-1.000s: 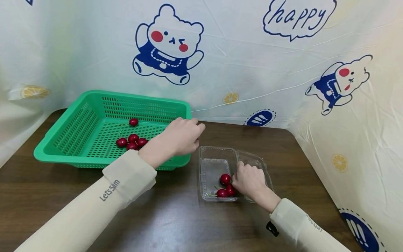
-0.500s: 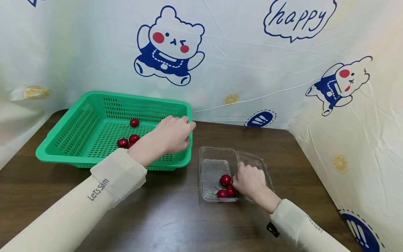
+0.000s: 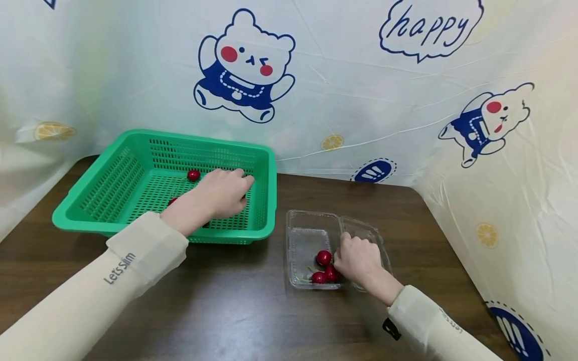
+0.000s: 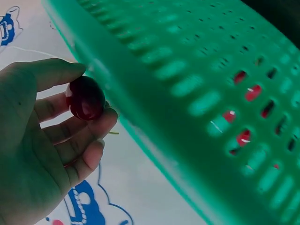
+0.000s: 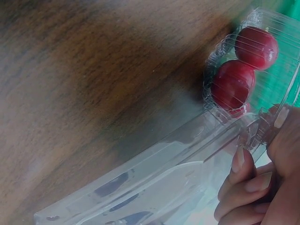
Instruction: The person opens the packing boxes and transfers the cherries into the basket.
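My left hand (image 3: pixel 220 193) hangs over the green plastic basket (image 3: pixel 86 228). In the left wrist view it pinches a dark red cherry (image 4: pixel 87 97) between thumb and fingers, with a bit of green stem showing below. Inside the basket lies another cherry (image 3: pixel 193 175); others are mostly hidden behind the left wrist, showing red through the basket's slots. My right hand (image 3: pixel 358 255) grips the clear plastic clamshell box (image 3: pixel 309 225) near the hinge between its base and opened lid (image 3: pixel 361 229). Three cherries (image 3: pixel 323 257) lie in the base, beside the right fingertips.
The brown wooden table (image 3: pixel 253 311) carries both containers, the basket at left and the box to its right. A white printed curtain (image 3: pixel 338 90) hangs behind the table and along its sides. A small black item (image 3: pixel 391 329) sits by the right cuff.
My left hand has moved left from beyond the basket's right rim to over its inside, covering most of the clustered cherries. The right hand and the box have stayed put.
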A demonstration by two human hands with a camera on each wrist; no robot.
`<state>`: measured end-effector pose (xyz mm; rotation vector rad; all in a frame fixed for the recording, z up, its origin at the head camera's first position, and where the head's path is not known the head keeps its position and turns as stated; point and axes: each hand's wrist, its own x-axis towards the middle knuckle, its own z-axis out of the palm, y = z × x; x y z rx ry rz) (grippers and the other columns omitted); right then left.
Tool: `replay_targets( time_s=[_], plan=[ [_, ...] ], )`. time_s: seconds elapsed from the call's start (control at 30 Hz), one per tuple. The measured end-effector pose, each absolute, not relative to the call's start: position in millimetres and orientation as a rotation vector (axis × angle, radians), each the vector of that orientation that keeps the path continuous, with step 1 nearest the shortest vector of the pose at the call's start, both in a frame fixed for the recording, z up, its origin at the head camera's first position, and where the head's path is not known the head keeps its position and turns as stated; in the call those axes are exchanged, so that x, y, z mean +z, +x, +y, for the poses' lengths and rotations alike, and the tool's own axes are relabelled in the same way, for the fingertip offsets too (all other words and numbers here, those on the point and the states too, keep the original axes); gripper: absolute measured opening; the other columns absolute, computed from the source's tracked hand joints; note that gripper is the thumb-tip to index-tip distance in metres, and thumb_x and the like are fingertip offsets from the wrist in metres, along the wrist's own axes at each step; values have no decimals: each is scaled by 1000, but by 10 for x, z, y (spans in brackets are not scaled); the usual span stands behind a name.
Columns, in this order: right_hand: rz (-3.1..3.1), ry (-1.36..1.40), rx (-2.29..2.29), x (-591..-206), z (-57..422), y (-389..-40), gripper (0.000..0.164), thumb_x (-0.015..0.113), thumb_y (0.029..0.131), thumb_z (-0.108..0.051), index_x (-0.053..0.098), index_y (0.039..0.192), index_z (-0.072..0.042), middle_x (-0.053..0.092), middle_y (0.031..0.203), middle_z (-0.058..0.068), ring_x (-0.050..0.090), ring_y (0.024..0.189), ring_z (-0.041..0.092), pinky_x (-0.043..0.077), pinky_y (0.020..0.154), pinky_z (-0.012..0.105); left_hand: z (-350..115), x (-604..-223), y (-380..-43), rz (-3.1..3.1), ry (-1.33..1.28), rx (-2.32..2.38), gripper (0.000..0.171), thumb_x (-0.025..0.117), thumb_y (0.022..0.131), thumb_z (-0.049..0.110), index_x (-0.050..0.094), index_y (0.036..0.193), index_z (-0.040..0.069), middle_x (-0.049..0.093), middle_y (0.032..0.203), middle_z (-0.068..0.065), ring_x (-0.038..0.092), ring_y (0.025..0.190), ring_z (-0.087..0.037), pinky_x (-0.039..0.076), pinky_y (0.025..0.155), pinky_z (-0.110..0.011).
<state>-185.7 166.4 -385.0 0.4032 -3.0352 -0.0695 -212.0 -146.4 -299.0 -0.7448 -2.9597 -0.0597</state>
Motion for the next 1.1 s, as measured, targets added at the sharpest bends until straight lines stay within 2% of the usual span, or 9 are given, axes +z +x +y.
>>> replay_targets(
  time_s=[0.33,0.57,0.9,1.1],
  plan=[
    [-3025,407,-67,-3863,1661,-1849,21,55,82,-20,52,68,-4,62,56,16,58,47,32,45,37,44,-1700,-3080,-2170,-3072,-658,-102,25,64,88,14,62,107,-2,63,94,-19,55,67,-27,52,60,-43],
    [-3031,403,-73,-3865,1659,-1860,21,55,82,-19,51,67,-5,62,56,16,57,47,32,44,37,44,-1849,-3192,-2183,-3102,-612,-116,18,65,88,14,62,98,0,62,88,-17,51,60,-23,45,53,-37],
    [-3045,400,-84,-3856,1666,-1862,22,55,83,-20,51,68,-5,60,55,15,55,45,30,44,37,43,-1914,-3324,-2204,-3165,-586,-86,40,68,87,19,60,118,-6,65,111,-26,57,60,-25,55,58,-44],
    [-3052,397,-85,-3849,1667,-1863,22,55,83,-21,51,68,-4,59,54,14,54,45,29,44,37,42,-1928,-3329,-2213,-3171,-579,-86,42,68,87,18,59,120,-6,65,110,-26,59,65,-27,56,59,-46]
  ],
)
